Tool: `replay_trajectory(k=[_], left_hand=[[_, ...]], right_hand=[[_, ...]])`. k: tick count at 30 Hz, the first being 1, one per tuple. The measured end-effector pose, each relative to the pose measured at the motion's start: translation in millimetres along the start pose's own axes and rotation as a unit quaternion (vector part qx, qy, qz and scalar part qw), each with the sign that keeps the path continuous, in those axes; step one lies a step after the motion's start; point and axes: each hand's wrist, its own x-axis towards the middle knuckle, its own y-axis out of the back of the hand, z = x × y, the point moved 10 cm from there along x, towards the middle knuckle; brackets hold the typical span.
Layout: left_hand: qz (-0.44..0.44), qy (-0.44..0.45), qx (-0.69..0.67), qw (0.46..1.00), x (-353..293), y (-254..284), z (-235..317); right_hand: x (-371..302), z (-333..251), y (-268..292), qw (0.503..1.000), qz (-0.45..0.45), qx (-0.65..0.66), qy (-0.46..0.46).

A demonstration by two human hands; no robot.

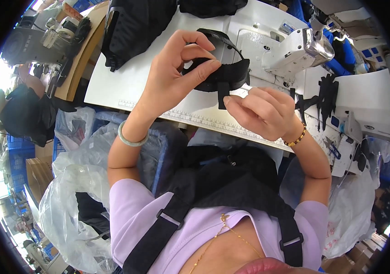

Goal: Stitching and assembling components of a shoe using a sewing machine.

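Note:
Above the white table hangs a black fabric piece (232,73), with a thin curved loop rising from its top. My left hand (172,75) pinches its left part between thumb and fingers. A short, flat black strip (222,95) stands out from the piece's lower edge. My right hand (265,112) is closed, its thumb tip against the strip's side. Whether strip and piece are joined cannot be seen.
A white sewing machine (295,52) stands on the table's right, with several black strips (326,98) beside it. A ruler (195,121) runs along the near table edge. Black bags (140,27) lie at the back left. Clear plastic bags (74,192) hang below left.

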Motion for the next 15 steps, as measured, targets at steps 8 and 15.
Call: replay_trajectory(k=[8,15], left_hand=[[0.014,-0.012,0.012,1.000,-9.1,-0.8,-6.2],[-0.004,-0.007,0.059,0.998,-16.0,-10.9,0.6]], right_hand=[[-29.2,31.6,-34.8,0.936,-0.173,0.173,-0.251],[-18.9,53.6,-39.6,0.861,-0.104,0.292,-0.404]])
